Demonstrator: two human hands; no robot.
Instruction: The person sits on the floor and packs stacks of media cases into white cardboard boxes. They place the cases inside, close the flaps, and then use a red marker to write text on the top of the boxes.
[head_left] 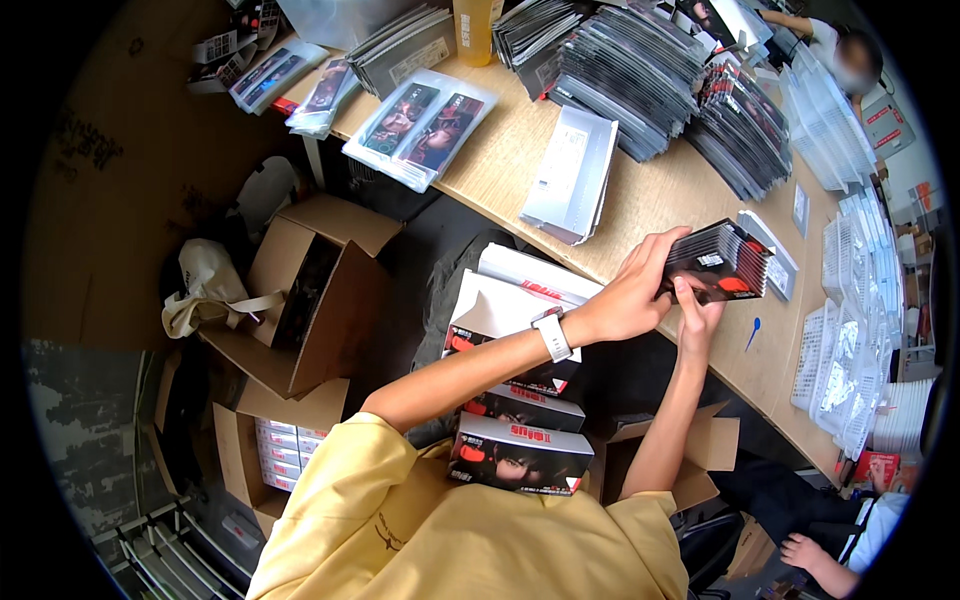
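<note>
My left hand, with a white watch on its wrist, and my right hand both grip a stack of dark card packs with red marks, over the table's front edge at the right. Just behind the stack lies a pale flat pack. Below my arms, on my lap, are printed boxes in black, white and red, one with an open white lid. A pale stack of sleeves lies on the table ahead of my hands.
The wooden table holds tall stacks of dark sleeves, plastic-sleeved prints, a yellow bottle and clear trays. Cardboard cartons stand at left. Other people are at the lower and upper right.
</note>
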